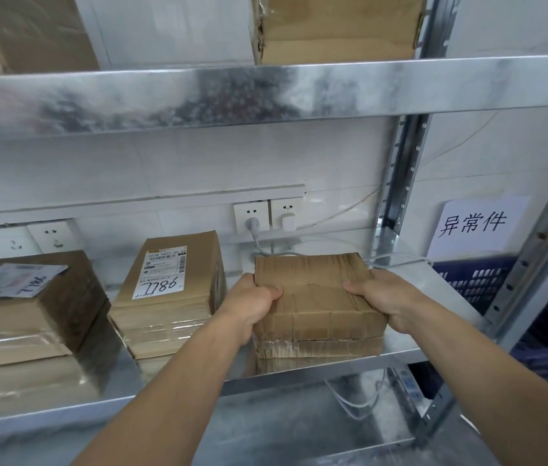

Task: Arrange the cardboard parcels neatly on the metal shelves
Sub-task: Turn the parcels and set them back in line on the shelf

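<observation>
- The step in hand, as I judge it, is setting one parcel into its place; the plain brown corrugated cardboard parcel (pixel 319 307) sits at the front edge of the shiny galvanised metal shelf (pixel 434 297), toward its right end; whether it rests on the metal or hangs just above it I cannot tell
- The left hand (pixel 254 306) has its grip closed on the parcel's left side, thumb laid over the top face, fingers out of sight round the side; the right hand (pixel 388 302) grips the right side in the same way; neither grip holds anything else
- Just beside it on the left stands a taller tan cardboard parcel with a white shipping label (pixel 171 290), a narrow gap between the two; further left lies a dark brown cardboard parcel with a skewed white label (pixel 30 304)
- Behind the held parcel a white plug cable (pixel 265 251) comes down from the white wall socket (pixel 252 218) and runs along the shelf's back edge
- The next move, in my judgement, calls for sliding the parcel back from the front edge, squaring its front face with its neighbour's, and stopping short of the cable; only then should both grips let go
</observation>
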Demonstrator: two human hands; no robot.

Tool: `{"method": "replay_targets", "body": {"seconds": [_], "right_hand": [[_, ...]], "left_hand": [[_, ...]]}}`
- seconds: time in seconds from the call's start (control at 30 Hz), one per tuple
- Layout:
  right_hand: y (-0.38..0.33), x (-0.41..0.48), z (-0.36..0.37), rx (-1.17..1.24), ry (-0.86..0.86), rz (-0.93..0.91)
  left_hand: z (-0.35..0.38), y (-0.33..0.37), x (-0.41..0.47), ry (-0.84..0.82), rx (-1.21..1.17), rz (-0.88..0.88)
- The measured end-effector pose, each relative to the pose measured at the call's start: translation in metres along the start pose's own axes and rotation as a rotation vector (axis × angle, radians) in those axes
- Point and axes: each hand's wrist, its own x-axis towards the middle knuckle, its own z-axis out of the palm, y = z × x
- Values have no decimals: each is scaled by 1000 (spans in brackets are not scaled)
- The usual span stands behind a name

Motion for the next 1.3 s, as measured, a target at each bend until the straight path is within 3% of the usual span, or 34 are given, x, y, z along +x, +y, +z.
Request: {"method": "replay_targets", "body": {"seconds": [0.27,0.5,0.7,0.87,1.3], "right_hand": [[-15,-25,-8,56,-40,-100],[-21,-36,-11,268,-67,-25],[-20,-32,-8,213,-63,13],[-21,-30,-3,119,-25,2],[-24,-27,7,-62,46,-29]], "left_hand": [[-12,13,-12,33,-18,84],[-18,17,-17,92,-144,81],[-17,21,-21,50,-254,-20],[-14,22,-21,34,-157,-70],[-11,16,-17,59,-68,-10]]}}
